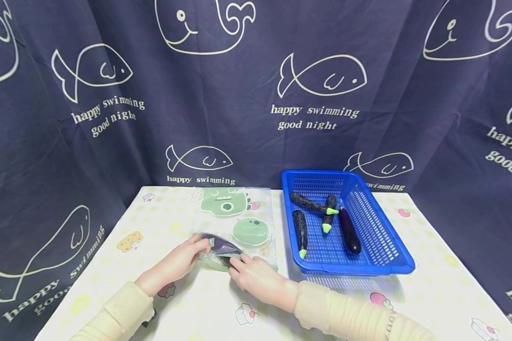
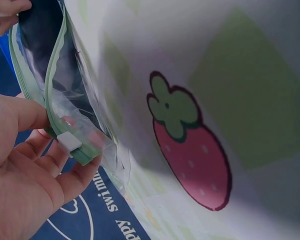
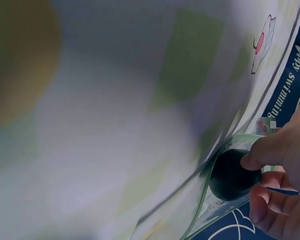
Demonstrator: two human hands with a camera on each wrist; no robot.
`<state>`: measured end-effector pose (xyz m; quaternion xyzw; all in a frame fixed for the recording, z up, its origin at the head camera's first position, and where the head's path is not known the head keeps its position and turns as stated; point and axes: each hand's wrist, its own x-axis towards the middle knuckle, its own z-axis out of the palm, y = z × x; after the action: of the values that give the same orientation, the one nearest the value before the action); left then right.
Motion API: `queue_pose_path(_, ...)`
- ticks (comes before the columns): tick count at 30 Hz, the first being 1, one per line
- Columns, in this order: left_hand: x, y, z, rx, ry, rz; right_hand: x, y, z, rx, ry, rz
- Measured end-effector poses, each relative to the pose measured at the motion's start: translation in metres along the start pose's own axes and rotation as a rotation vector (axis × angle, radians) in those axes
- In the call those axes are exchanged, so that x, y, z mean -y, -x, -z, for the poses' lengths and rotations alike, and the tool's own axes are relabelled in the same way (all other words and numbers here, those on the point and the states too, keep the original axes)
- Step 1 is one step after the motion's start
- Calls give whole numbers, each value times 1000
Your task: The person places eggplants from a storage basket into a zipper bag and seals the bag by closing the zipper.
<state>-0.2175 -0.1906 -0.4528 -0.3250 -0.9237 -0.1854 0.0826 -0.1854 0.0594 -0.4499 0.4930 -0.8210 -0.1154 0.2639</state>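
A clear zip bag [image 1: 262, 253] with green cartoon prints lies flat on the table, its green-edged mouth spread apart on the near side. My left hand [image 1: 177, 261] pinches one end of that mouth, where a white slider [image 2: 69, 142] sits on the green zip strip [image 2: 55, 85]. A dark, glossy eggplant [image 3: 232, 175] lies in the bag opening, its rounded end showing. With thumb and curled fingers, my right hand [image 3: 282, 167] grips this end at the other side of the mouth. The eggplant's far part is inside the bag, partly covered by film.
Right of the bag stands a blue plastic basket [image 1: 352, 271]. It holds another purple eggplant [image 1: 349, 229] and several bumpy black vegetables [image 1: 300, 229] with bright green ends. The patterned tablecloth [image 1: 324, 317] spreads beneath, and a dark blue curtain [image 1: 256, 94] hangs behind.
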Motion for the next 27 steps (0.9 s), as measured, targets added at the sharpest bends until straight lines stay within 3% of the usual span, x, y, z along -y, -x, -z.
queue_pose_path(10, 2, 0, 0, 3, 6, -8, -1, -5, -4, -31, 48, 25)
queue_pose_path(20, 3, -1, -2, 6, 7, -5, -2, -9, -4, -3, 92, 42)
queue_pose_path(27, 2, -2, -1, 17, 9, -1, -1, -9, -6, -5, 176, 53)
